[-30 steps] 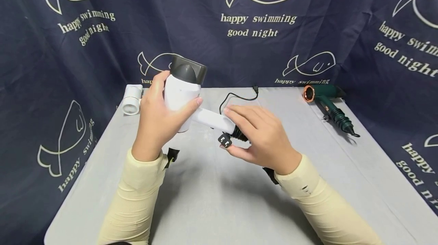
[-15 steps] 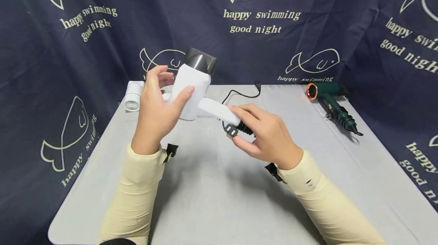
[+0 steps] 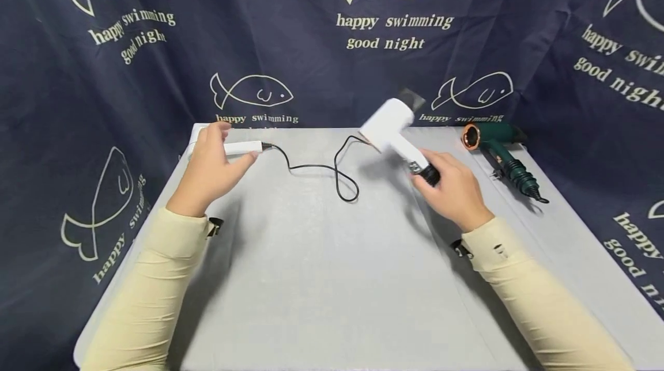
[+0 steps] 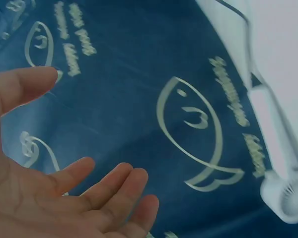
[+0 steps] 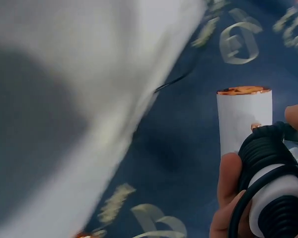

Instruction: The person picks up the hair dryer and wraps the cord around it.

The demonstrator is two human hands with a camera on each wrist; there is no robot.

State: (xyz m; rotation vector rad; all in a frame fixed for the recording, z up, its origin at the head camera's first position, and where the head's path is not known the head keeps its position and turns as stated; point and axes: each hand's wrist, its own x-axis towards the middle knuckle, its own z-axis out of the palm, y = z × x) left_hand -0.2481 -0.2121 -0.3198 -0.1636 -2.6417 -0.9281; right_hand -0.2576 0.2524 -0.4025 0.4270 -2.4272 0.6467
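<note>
My right hand [image 3: 451, 186] grips a white hair dryer [image 3: 391, 123] by the end of its handle, where a black cord is wound round it. The dryer is held above the table, its black nozzle [image 3: 411, 99] tilted up and away to the right. In the right wrist view the coiled cord [image 5: 270, 153] lies between thumb and fingers. My left hand [image 3: 210, 166] holds nothing, its fingers spread. Behind it in the head view is a smaller white hair dryer [image 3: 244, 147], partly hidden; the left wrist view shows that dryer [image 4: 275, 134] apart from the fingers.
The smaller dryer's black cord [image 3: 311, 166] trails in a loop across the back of the grey-white table [image 3: 311, 279]. A dark green hair dryer [image 3: 500, 152] with a copper rim lies at the back right. A navy curtain [image 3: 311, 42] with fish prints hangs behind.
My left hand has let go of the white hair dryer and moved left. My right hand has carried the dryer to the right, and its nozzle now points toward the back right.
</note>
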